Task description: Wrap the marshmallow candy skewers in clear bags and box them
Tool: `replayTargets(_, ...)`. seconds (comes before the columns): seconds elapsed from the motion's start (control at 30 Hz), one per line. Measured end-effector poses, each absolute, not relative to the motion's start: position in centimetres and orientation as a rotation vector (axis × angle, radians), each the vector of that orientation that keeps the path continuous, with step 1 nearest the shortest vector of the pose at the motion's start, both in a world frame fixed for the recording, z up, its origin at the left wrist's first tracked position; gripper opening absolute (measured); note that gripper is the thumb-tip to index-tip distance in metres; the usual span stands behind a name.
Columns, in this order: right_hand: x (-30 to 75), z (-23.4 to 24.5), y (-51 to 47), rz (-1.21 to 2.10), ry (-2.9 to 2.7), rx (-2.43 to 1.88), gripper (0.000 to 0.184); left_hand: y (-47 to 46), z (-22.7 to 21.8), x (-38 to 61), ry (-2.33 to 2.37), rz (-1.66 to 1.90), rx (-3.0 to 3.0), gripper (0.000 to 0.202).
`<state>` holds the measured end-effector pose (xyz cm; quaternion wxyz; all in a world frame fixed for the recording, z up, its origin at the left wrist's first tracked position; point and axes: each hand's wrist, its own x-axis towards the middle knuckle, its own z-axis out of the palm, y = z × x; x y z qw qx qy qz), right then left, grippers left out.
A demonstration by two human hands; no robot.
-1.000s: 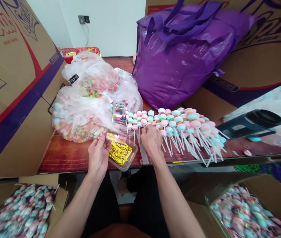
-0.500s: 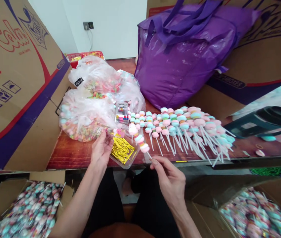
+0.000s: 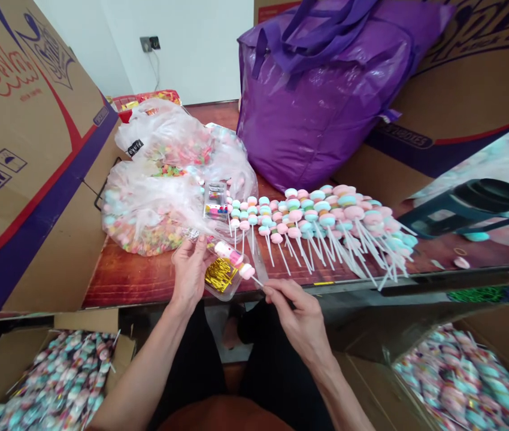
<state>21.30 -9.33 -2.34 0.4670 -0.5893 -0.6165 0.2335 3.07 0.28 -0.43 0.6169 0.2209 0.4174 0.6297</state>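
Note:
Between the thumb and fingers of my right hand (image 3: 297, 308) is the white stick of a marshmallow skewer (image 3: 247, 272). The skewer slants up to the left, its pink and white pieces over a clear plastic tray of gold twist ties (image 3: 220, 276). My left hand (image 3: 189, 272) pinches a small clear plastic bag with pink print, and the skewer's top end lies at or inside it; the bag's edges are hard to make out. Right of my hands, several marshmallow skewers (image 3: 321, 218) lie in overlapping rows on the wooden table (image 3: 120, 272).
Plastic bags of sweets (image 3: 147, 209) lie behind my left hand. A purple bag (image 3: 317, 114) stands at the back, and a dark mug (image 3: 465, 209) lies at right. Below the table edge, cardboard boxes hold wrapped skewers (image 3: 52, 377) at left and more wrapped skewers (image 3: 465, 383) at right.
My right hand has moved left with the skewer, bringing its top end to the plastic bag at my left hand. The skewer now covers part of the twist ties. The view has shifted slightly.

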Motion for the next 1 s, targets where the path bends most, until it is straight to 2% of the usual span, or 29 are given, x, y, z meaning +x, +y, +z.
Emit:
replayTargets(0.47, 16.2, -0.9, -7.2, 0.710, -1.378, -1.458, 0.020, -1.8, -0.2, 3.8, 0.997, 1.221, 0.626, 0.045)
replayTargets(0.57, 15.1, -1.0, -6.8, 0.793, -1.221, -1.453, 0.011, -2.1, 0.2, 3.2, 0.967, 1.250, 0.582, 0.041)
replayTargets(0.87, 11.4, -0.8, -7.2, 0.908, -1.065, -1.343, 0.025, -3.6, 0.8, 2.2, 0.929, 1.258, 0.498, 0.043)
replayTargets(1.0, 9.6, -0.4, -6.8, 0.924, -1.053, -1.350, 0.021, -5.4, 0.9, 1.1, 0.976, 1.335, 0.535, 0.038)
